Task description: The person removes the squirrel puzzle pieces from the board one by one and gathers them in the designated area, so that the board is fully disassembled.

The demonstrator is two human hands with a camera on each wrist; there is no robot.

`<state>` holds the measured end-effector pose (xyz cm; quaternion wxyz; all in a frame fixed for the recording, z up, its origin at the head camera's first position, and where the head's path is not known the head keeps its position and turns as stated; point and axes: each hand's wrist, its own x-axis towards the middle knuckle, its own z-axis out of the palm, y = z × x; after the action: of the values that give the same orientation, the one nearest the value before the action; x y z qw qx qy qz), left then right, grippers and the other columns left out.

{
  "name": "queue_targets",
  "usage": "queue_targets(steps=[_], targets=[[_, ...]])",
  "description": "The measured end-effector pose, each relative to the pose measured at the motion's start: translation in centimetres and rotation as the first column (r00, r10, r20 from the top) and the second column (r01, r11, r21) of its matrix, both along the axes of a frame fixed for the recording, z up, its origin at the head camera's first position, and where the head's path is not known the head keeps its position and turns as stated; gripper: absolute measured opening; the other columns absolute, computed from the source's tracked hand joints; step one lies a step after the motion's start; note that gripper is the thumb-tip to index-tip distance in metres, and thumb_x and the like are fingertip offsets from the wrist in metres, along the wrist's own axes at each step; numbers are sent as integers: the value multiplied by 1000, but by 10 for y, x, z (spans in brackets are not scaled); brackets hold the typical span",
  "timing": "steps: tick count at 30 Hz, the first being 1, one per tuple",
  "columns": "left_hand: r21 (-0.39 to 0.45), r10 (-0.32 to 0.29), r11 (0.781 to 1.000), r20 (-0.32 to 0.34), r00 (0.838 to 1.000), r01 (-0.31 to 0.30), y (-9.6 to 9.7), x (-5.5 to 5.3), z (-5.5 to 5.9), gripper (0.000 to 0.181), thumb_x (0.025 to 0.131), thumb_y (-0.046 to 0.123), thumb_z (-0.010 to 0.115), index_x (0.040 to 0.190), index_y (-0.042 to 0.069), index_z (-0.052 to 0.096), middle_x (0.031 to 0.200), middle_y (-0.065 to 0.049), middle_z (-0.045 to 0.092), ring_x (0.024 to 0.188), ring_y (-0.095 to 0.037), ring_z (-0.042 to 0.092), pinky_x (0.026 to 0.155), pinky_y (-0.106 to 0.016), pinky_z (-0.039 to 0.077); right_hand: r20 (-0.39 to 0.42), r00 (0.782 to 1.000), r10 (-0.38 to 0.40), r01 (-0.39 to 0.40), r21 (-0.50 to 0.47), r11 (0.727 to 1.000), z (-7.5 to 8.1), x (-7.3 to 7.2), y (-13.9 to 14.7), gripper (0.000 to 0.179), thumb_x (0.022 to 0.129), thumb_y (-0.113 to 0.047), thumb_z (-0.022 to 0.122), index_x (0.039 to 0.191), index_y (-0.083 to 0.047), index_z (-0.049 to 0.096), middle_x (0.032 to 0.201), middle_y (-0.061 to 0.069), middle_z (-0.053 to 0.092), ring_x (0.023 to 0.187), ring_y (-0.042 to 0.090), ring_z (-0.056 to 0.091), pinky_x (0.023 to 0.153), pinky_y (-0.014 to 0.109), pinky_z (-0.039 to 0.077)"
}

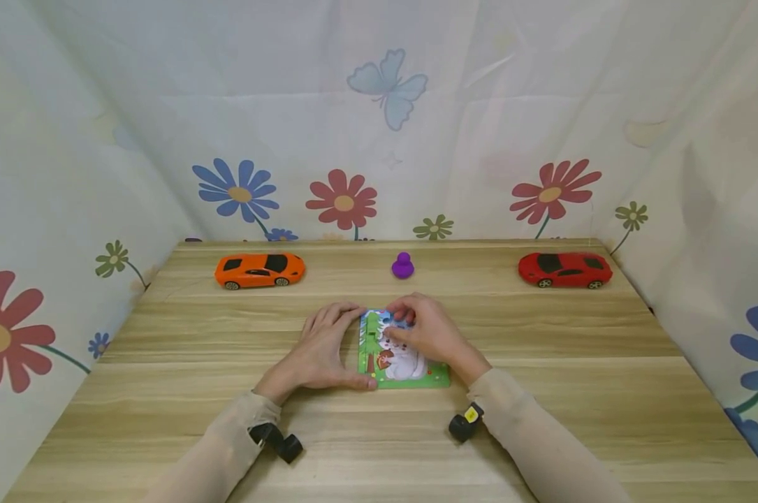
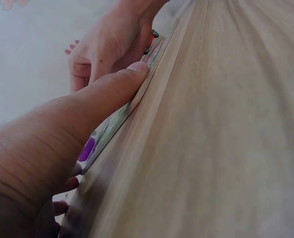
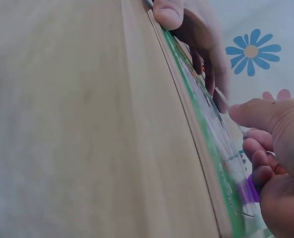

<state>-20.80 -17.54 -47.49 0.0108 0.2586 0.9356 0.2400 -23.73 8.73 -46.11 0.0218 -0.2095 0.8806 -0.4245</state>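
The puzzle [image 1: 406,376] near the middle of the tabletop [image 1: 542,363] is gripped leftward by the left hand [image 1: 321,351], while the thin piece [image 3: 222,97] pinched by the right hand [image 1: 434,331] could be bent if pressed askew.

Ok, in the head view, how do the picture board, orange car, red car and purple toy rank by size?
1. Picture board, partly covered
2. Orange car and red car: too alike to rank
3. Purple toy

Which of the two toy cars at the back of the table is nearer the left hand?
The orange car, on the left; the red car stands far over to the right, well away from the left hand.
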Motion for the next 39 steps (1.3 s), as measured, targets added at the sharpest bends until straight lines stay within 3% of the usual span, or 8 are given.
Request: queue_targets(steps=[9,18,30,39], targets=[[-11,-6,1000,-26,1000,6,0,-2,-5,138,65,90,87,171,13,42,173,-9,39,160,-37,33,129,-71,22,-17,998,-57,56,-48,997,21,1,17,37,96,-18,90,129,-4,78,113,9,74,99,25,66,85,31,56],[6,-5,1000,-27,1000,5,-1,0,-5,141,62,90,89,172,17,41,173,-11,38,160,-39,33,130,-71,20,-76,989,-123,119,-60,991,43,2,52,40,97,-26,91,131,-8,79,111,6,75,95,23,62,81,32,52],[8,-18,1000,-41,999,19,-1,-1,-6,133,64,90,87,171,21,47,173,-13,38,159,-40,32,129,-72,20,-136,974,-183,187,18,982,73,4,131,42,99,-32,88,134,-11,78,106,8,68,94,26,55,74,26,45],[-12,-13,1000,-28,1000,13,-1,0,-7,136,63,90,88,172,23,44,174,-11,35,160,-39,30,130,-69,20,-129,975,-179,183,24,983,89,9,190,43,100,-19,87,138,-4,74,110,13,70,91,24,59,72,17,52]])
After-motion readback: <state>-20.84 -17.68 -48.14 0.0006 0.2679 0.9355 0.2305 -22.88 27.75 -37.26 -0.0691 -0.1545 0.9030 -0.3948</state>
